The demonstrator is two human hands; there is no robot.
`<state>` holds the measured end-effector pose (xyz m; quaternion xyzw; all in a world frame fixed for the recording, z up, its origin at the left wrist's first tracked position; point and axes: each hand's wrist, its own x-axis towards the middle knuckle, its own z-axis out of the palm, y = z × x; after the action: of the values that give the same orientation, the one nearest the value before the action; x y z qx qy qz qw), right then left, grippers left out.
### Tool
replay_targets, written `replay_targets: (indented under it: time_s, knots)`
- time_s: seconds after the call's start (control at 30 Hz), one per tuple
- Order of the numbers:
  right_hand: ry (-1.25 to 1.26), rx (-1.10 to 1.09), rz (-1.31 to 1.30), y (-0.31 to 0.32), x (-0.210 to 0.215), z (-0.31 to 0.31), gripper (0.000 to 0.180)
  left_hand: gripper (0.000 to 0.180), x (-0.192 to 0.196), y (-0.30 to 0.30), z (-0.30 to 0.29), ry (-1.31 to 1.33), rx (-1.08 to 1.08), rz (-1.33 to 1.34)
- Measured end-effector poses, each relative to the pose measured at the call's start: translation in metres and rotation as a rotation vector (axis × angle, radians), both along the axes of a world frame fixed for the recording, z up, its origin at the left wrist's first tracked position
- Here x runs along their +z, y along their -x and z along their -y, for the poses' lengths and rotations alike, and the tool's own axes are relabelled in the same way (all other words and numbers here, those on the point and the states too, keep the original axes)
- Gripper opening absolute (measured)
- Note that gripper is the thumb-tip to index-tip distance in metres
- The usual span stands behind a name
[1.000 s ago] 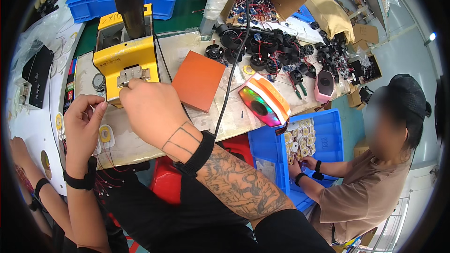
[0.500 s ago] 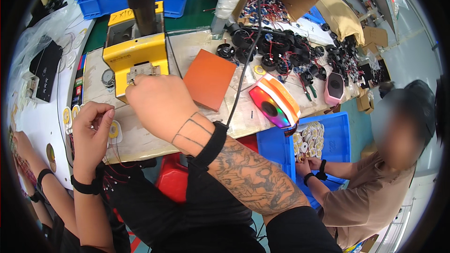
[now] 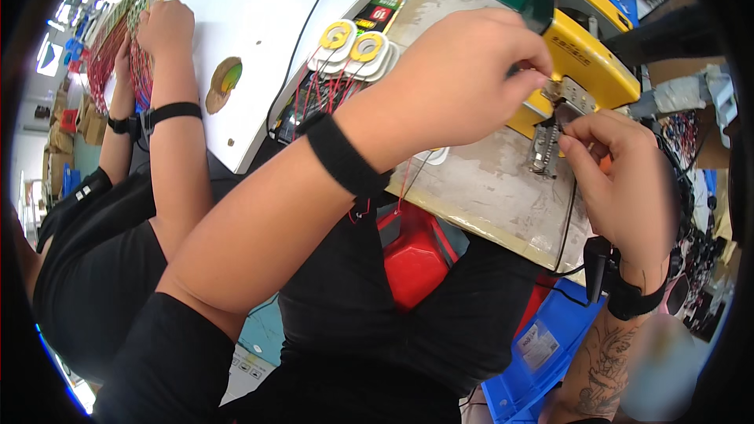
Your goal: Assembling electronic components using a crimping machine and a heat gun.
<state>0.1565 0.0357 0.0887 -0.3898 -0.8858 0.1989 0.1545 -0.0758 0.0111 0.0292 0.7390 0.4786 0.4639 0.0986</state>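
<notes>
My left hand (image 3: 479, 82) reaches across to the yellow bench machine (image 3: 601, 63), thumb and forefinger pinched together at its front. What lies between those fingertips is too small to make out. My right hand (image 3: 620, 165) is closed in a pinch beside the metal fixture (image 3: 543, 148) at the foot of the machine. A small dark rounded part (image 3: 565, 114) shows at its fingertips; I cannot tell whether it is gripped or only touched. Left of my left forearm lie white pads with yellow rings (image 3: 366, 47) and thin red wires, partly stacked.
Another person's hand (image 3: 166, 27) works at a bundle of coloured wires (image 3: 129, 55) on the left. A white table (image 3: 259, 43) has a round hole. Below the bench stand a red stool (image 3: 415, 263) and a blue crate (image 3: 542, 345). A black cable (image 3: 569, 224) hangs near my right wrist.
The view has swung left, so the machine appears further right. My left hand has moved from beside the pads up to the machine. My right hand is now lower, beside the metal fixture.
</notes>
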Motion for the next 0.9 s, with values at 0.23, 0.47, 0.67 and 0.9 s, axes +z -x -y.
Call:
replay_targets:
  time_s: [0.23, 0.47, 0.67, 0.9]
  knots:
    - [-0.021, -0.015, -0.007, 0.008, -0.01, 0.002, 0.007, 0.009, -0.012, 0.011, -0.008, -0.09, -0.052, -0.007]
    - [-0.06, 0.002, 0.056, 0.011, -0.009, 0.004, 0.007, 0.01, -0.021, 0.012, -0.006, -0.059, -0.036, 0.021]
    - [-0.064, 0.011, 0.057, 0.015, -0.011, 0.006, 0.007, 0.011, -0.025, 0.016, -0.003, -0.033, -0.021, -0.002]
    - [-0.181, 0.203, 0.152, 0.016, -0.006, -0.005, 0.007, 0.01, -0.021, 0.019, 0.019, 0.018, 0.034, -0.047]
